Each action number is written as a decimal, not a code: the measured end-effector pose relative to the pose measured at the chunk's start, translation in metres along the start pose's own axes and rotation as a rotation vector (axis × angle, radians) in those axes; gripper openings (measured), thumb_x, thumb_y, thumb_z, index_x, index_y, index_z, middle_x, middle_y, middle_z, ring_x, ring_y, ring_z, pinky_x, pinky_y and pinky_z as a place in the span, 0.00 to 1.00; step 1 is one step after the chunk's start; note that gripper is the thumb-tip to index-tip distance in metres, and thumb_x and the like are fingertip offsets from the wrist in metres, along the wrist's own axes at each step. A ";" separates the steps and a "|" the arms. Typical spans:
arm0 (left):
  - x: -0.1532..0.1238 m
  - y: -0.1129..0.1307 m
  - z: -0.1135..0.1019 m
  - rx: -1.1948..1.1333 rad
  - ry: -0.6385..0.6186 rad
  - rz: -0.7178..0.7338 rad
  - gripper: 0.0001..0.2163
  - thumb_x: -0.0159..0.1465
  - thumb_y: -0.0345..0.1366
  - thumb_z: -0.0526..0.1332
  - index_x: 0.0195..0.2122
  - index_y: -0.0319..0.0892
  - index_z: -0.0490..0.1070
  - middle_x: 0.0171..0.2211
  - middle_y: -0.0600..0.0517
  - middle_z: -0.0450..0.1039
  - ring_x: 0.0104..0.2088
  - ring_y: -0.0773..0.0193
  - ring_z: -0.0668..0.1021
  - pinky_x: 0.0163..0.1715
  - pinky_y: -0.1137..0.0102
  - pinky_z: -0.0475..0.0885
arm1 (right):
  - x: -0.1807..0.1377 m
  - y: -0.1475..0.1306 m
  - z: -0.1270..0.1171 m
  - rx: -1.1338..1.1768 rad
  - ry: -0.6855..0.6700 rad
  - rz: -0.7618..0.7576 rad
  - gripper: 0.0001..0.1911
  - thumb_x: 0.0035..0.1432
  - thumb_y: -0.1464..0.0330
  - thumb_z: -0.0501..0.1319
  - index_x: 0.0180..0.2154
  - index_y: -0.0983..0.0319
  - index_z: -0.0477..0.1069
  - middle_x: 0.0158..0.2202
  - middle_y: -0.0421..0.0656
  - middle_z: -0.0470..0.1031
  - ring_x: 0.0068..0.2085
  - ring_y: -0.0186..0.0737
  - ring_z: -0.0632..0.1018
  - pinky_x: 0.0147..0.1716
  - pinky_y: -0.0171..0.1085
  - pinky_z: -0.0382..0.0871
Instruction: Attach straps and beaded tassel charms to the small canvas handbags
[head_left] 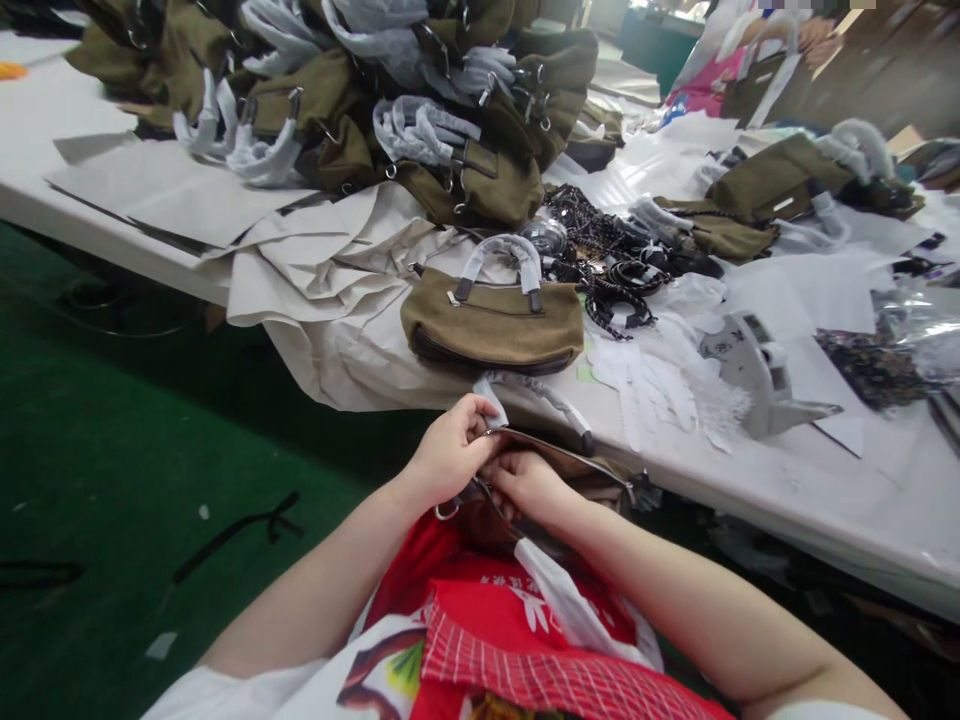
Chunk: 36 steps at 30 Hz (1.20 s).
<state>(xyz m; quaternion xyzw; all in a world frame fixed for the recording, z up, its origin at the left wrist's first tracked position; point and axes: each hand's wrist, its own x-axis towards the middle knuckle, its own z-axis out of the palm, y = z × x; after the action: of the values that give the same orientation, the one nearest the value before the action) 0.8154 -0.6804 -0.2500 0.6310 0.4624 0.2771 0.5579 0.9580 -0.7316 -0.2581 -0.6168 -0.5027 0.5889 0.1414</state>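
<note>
My left hand (448,452) is closed on the top edge of an olive-brown handbag (592,476) held in my lap, just below the table edge. My right hand (529,484) is closed too, its fingers tucked into the bag's open mouth beside the left hand. A metal ring hangs below my left hand. The handle of this bag is wrapped in white foam. A second olive handbag (491,325) with a wrapped handle lies flat on the table just beyond my hands.
A heap of olive bags (390,110) fills the back of the white table (825,500). Crumpled paper (322,280), black straps (607,270), a grey plastic piece (757,375) and more bags lie around. Green floor on the left. Another person sits at far right.
</note>
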 end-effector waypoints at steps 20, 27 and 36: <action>0.006 0.011 -0.010 -0.186 -0.120 0.060 0.13 0.57 0.32 0.62 0.43 0.40 0.73 0.40 0.47 0.80 0.41 0.57 0.81 0.41 0.67 0.75 | -0.021 0.000 -0.032 -1.014 0.344 -0.302 0.14 0.64 0.70 0.53 0.47 0.61 0.73 0.42 0.50 0.80 0.41 0.45 0.80 0.42 0.38 0.69; 0.008 0.010 -0.001 -0.286 -0.005 -0.002 0.13 0.53 0.30 0.62 0.40 0.38 0.75 0.38 0.47 0.80 0.40 0.57 0.81 0.44 0.65 0.75 | -0.020 -0.002 -0.029 -1.027 0.232 -0.469 0.16 0.66 0.72 0.52 0.54 0.62 0.69 0.51 0.51 0.74 0.45 0.44 0.78 0.44 0.38 0.71; -0.010 0.035 -0.009 -0.539 0.049 -0.308 0.16 0.44 0.31 0.65 0.37 0.42 0.73 0.34 0.49 0.80 0.34 0.56 0.81 0.35 0.65 0.77 | -0.029 -0.014 -0.029 -1.010 0.185 -0.693 0.10 0.67 0.69 0.54 0.42 0.63 0.73 0.47 0.48 0.76 0.48 0.42 0.76 0.49 0.37 0.69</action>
<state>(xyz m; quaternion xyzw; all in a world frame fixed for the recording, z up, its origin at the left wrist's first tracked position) 0.8129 -0.6839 -0.2126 0.3759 0.4757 0.3169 0.7294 0.9823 -0.7358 -0.2231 -0.4568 -0.8762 0.1423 0.0582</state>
